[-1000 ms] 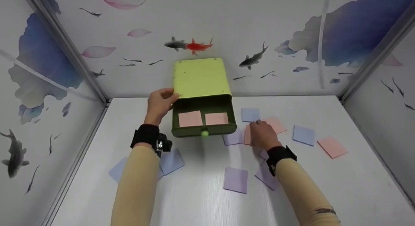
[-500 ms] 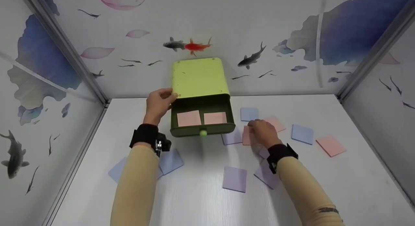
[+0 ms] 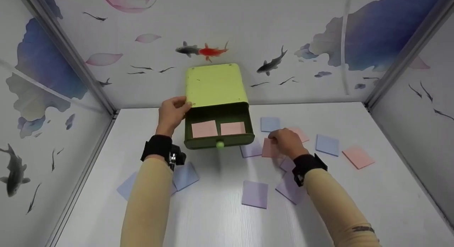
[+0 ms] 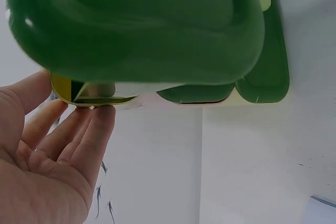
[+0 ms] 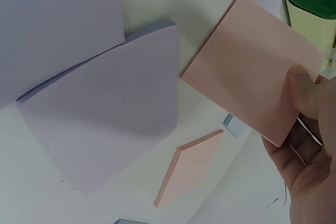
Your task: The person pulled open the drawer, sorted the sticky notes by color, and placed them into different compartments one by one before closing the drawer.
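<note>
- One square pink pad (image 5: 247, 72) sits in the right hand (image 3: 287, 143), pinched near an edge, thumb (image 5: 303, 93) on its face, other fingers behind.
- Being square, it shows me no long axis; from the fingertips it reaches back toward the person, beside a purple pad (image 3: 251, 150).
- Across from it, the left hand (image 3: 171, 114) grips the lime-green box (image 3: 214, 85) by its front left corner.
- The dark-green drawer (image 3: 200, 144) stands pulled out, its knob (image 3: 220, 144) toward the person, two pink pads (image 3: 204, 129) inside.
</note>
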A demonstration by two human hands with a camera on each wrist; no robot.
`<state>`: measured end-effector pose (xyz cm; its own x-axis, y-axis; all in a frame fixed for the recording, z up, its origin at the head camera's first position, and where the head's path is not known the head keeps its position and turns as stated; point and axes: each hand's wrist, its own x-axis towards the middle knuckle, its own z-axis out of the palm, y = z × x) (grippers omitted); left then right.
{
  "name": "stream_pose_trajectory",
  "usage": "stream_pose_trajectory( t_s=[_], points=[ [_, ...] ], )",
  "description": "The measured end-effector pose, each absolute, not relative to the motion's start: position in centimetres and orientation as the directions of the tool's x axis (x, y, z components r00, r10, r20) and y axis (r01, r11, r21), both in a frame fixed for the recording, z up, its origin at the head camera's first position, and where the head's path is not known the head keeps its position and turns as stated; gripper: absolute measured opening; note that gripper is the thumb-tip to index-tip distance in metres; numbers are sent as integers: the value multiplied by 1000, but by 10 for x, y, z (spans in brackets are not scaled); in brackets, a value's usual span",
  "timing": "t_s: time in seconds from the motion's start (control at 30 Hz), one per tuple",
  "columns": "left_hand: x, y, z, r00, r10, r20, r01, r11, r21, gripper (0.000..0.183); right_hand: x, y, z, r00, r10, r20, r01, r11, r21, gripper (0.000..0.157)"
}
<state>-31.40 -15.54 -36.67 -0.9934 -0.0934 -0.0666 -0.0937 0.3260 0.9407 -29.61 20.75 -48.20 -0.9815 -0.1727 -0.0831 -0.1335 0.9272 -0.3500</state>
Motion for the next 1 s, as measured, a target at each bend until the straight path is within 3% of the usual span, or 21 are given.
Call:
stream_pose_trajectory(
  t_s=[0.4, 1.0],
  points=[
    [-315, -153, -367, -994, -98, -40, -76, 392, 917, 46, -294, 208, -445, -969, -240, 54, -244, 915, -322, 28],
    [-314, -152, -367, -995, -97, -28, -67, 424, 903, 46, -297, 189, -359, -935, -301, 189, -345, 897, -275, 23]
  ],
)
